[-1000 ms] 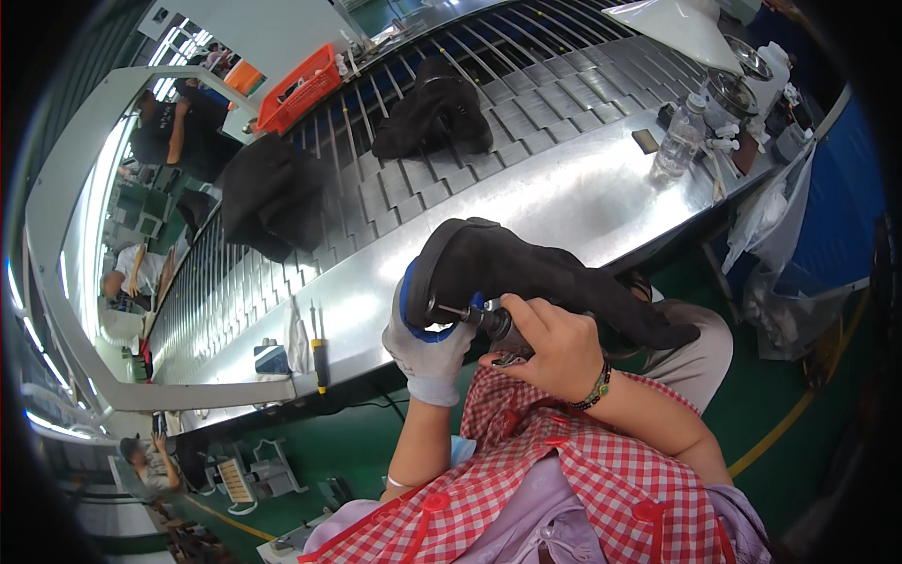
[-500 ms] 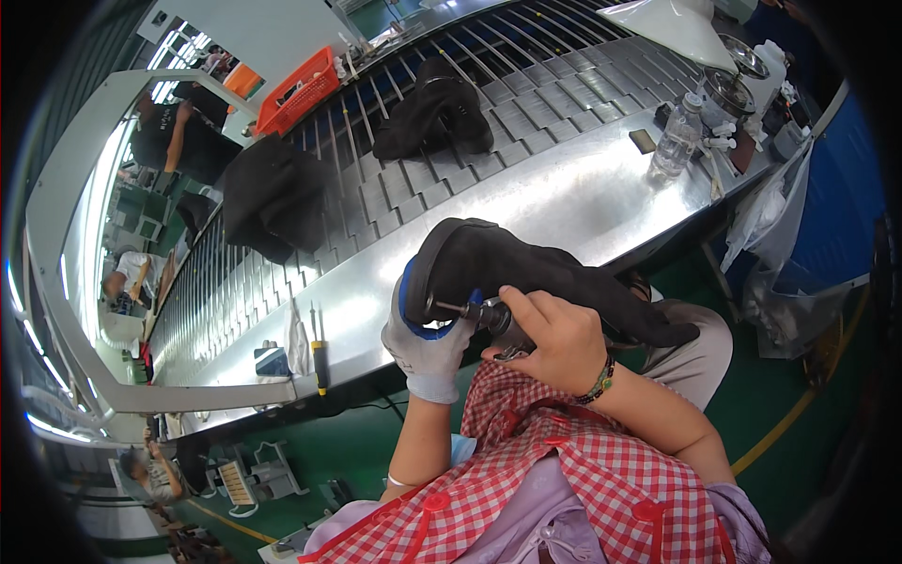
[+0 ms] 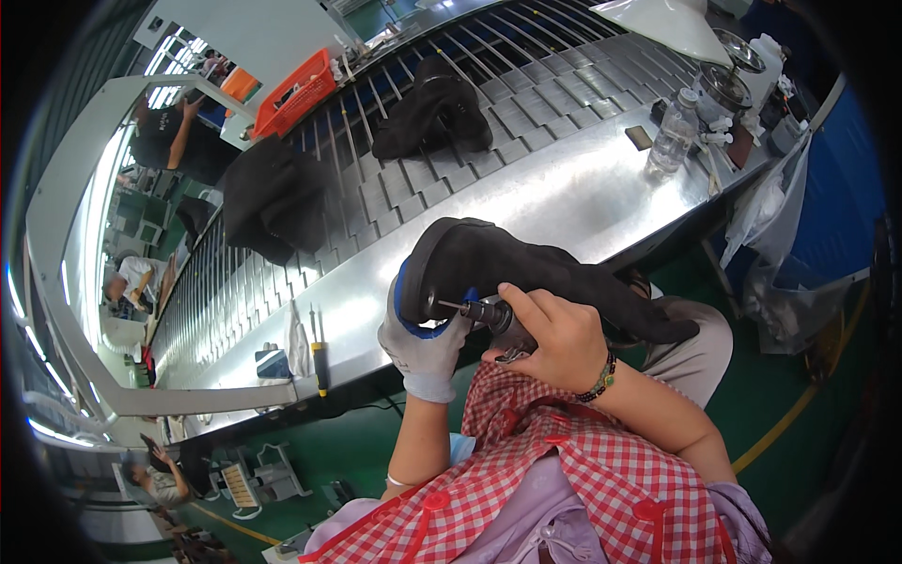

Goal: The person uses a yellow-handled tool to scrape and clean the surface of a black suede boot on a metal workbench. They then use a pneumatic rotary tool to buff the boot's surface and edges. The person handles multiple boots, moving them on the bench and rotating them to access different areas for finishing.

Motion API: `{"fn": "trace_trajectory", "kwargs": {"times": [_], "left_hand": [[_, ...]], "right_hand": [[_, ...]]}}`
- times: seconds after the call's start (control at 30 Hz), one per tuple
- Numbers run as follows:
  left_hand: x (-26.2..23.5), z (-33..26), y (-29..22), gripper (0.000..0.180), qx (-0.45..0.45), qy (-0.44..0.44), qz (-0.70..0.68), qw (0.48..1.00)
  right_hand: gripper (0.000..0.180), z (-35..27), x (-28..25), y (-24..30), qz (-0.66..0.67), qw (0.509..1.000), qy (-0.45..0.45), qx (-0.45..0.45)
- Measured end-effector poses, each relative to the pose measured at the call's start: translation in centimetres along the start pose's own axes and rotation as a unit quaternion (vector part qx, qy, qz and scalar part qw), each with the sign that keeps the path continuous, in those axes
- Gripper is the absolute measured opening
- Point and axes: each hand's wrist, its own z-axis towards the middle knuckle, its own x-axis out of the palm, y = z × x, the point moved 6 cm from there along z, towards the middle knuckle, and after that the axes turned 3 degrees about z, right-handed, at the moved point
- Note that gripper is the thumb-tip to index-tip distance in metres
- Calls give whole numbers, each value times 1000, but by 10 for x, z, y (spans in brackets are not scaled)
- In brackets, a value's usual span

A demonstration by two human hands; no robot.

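Observation:
My left hand (image 3: 418, 355), in a white and blue work glove, grips the toe end of a black boot (image 3: 507, 258). The boot lies on its side in front of me, its soft shaft trailing right towards my knee. In my bare right hand (image 3: 562, 346) is a small dark handheld rotary tool (image 3: 490, 315) with a thin metal bit. The bit points left at the boot's sole edge, close beside my gloved fingers; whether it touches cannot be made out. My palm hides much of the tool's body.
A slatted metal conveyor (image 3: 536, 113) runs behind the steel ledge, carrying black boots (image 3: 437, 117). On the ledge are a screwdriver (image 3: 320, 367) and a clear bottle (image 3: 674, 136). An orange basket (image 3: 296, 94) stands beyond. A white lamp frame (image 3: 80, 320) rises at left, with people behind.
The boot's toe and my gloved hand have shifted very slightly left. My right hand and the tool stay almost in place. A distant person's arms at lower left have moved.

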Motion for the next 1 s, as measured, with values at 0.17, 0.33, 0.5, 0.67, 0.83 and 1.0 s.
{"fn": "trace_trajectory", "kwargs": {"times": [0.17, 0.33, 0.5, 0.67, 0.83, 1.0], "left_hand": [[-6, -1, 2, 64, 16, -6, 21, 1000], [-17, -22, 13, 68, -17, 29, -20, 999], [-23, -85, 52, 91, -83, 62, -107, 989], [-23, -126, 92, 92, -109, 70, -89, 988], [-18, -139, 114, 95, -110, 54, -78, 989], [-14, -144, 131, 98, -107, 53, -66, 991]], "right_hand": [[70, -2, 10, 5, 12, 999, 24, -20], [74, -18, 2, -5, 93, 990, 68, 77], [78, -60, 2, -72, 176, 935, 14, 309], [81, -92, 24, -97, 186, 903, 56, 383], [85, -92, 50, -92, 179, 925, 105, 319], [95, -84, 66, -85, 199, 931, 157, 261]]}}
